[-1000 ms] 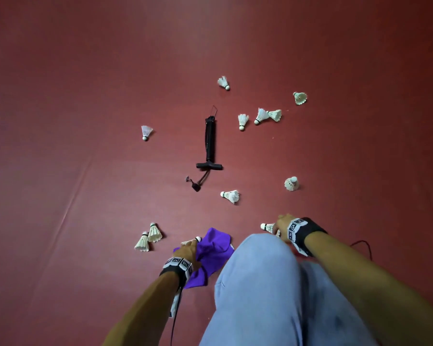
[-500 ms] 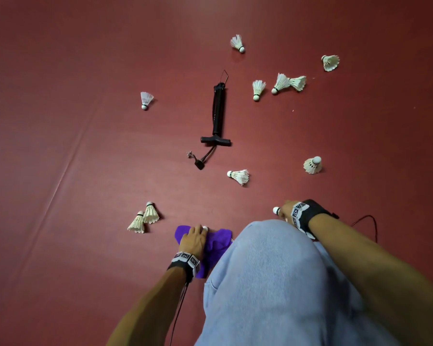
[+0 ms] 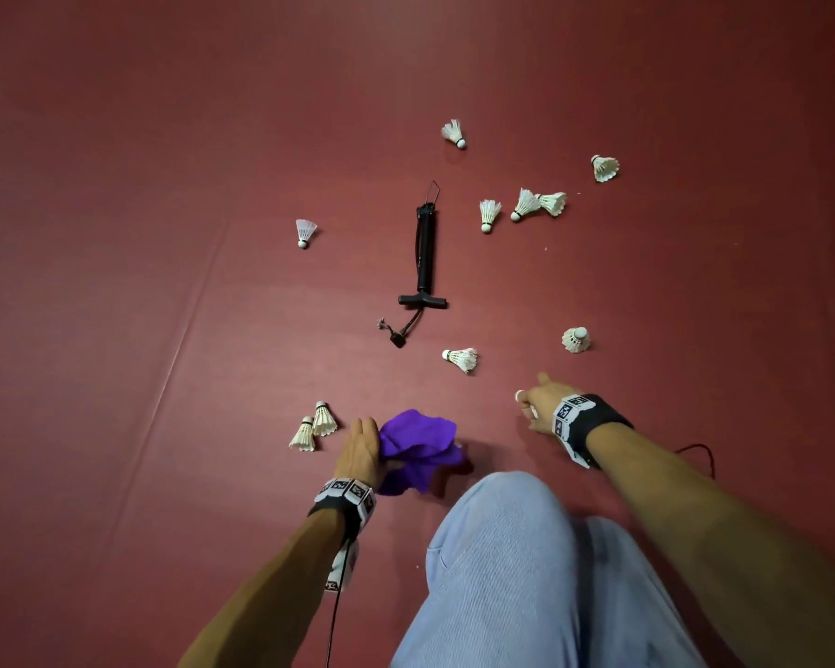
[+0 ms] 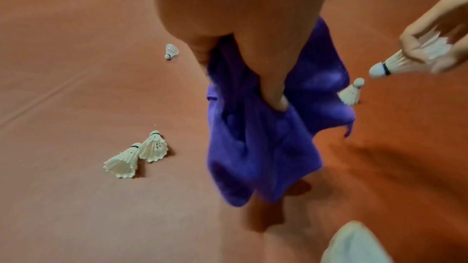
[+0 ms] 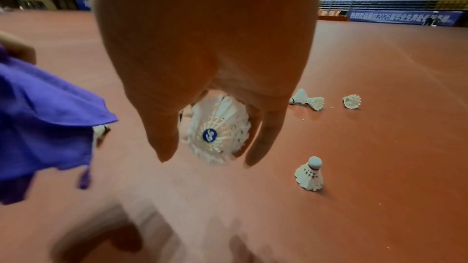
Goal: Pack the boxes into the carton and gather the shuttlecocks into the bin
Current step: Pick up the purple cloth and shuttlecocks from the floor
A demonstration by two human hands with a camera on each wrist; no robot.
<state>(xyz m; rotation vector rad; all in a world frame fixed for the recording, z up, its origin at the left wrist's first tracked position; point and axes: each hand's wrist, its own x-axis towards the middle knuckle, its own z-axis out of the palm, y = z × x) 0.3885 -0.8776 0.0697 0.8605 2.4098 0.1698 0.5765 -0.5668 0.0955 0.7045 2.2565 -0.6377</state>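
Shuttlecock [image 5: 217,127] in the right hand [image 3: 543,407]: I see fingers curled round its feather skirt, cork tip poking out on the left wrist view, hand held just above the red floor [image 3: 165,137]. Left hand [image 3: 357,448] grips a bunched purple cloth [image 3: 418,448]; thumb and fingers dig into its folds, cloth hanging below the hand. I cannot tell whether anything lies inside the cloth.

Loose shuttlecocks on the floor, as I log them:
- pair of shuttlecocks [image 3: 313,426] touching, just left of the left hand
- upright shuttlecock [image 3: 576,339] standing on its skirt, near the right hand
- lying shuttlecock [image 3: 461,359] between the hands and the pump
- lone shuttlecock [image 3: 304,232] well apart, far left
- far cluster [image 3: 526,204] of five, beyond and right of the pump

Black hand pump [image 3: 425,253] lies mid-floor, hose trailing toward me. Light blue trouser knee [image 3: 517,571] fills the lower frame. No carton, boxes or bin in view
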